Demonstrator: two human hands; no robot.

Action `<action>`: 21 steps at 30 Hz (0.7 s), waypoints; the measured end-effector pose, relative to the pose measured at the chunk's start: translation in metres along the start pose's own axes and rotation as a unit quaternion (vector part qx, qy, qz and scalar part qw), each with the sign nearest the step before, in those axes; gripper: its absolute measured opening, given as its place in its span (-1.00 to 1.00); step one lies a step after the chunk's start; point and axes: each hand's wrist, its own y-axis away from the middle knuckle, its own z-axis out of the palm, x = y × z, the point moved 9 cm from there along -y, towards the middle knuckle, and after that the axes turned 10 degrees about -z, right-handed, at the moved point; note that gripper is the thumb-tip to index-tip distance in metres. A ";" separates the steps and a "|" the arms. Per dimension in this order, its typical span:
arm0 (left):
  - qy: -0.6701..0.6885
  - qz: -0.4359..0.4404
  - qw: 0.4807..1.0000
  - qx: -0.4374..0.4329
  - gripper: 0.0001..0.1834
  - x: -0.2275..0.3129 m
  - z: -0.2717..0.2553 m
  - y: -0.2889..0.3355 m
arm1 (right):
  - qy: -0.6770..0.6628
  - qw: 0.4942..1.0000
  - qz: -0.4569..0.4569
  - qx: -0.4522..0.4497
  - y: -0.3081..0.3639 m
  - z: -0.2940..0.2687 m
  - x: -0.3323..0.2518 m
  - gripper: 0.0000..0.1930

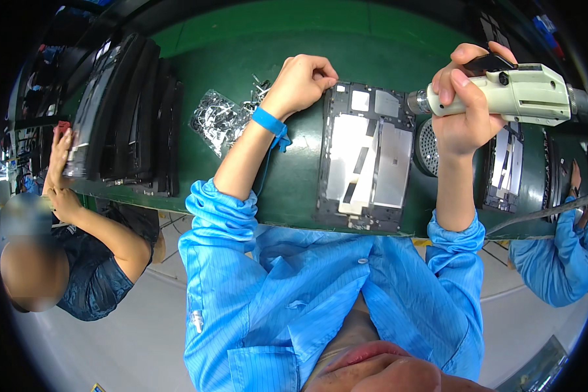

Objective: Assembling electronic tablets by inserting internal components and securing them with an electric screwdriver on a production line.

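A tablet-like panel [346, 150] with a black frame and silver plates lies on the green table in front of me. At its far left corner is my left hand [302, 83], thumb and fingertips pinched together; whatever they hold is too small to make out. My right hand [467, 108] grips a pale electric screwdriver [536, 97], tilted almost level, its metal nose near the panel's far right corner. A blue strap [270, 123] circles my left wrist. Left of that forearm sit a clear bag [217, 121] of small metal parts and some loose ones [259, 90].
A perforated round metal piece [427, 149] rests right of the panel, partly behind my right hand. Beyond my right forearm lies a second panel [504, 171]. Stacked dark panels [114, 124] stand at left, touched by a co-worker's hand [59, 157]. A grey cable [542, 212] crosses at right.
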 end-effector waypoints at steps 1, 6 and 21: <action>0.021 -0.014 0.999 -0.021 -0.94 -0.002 0.003 0.005 | 0.001 1.000 0.009 -0.008 0.003 0.002 0.003 -0.50; 0.126 -0.075 0.988 -0.049 -0.93 -0.014 0.023 0.049 | -0.024 0.998 0.051 -0.036 0.026 0.024 0.019 -0.49; 0.217 -0.058 0.974 -0.044 -0.96 -0.029 0.022 0.049 | 0.023 0.992 0.105 -0.072 0.080 0.050 0.073 -0.47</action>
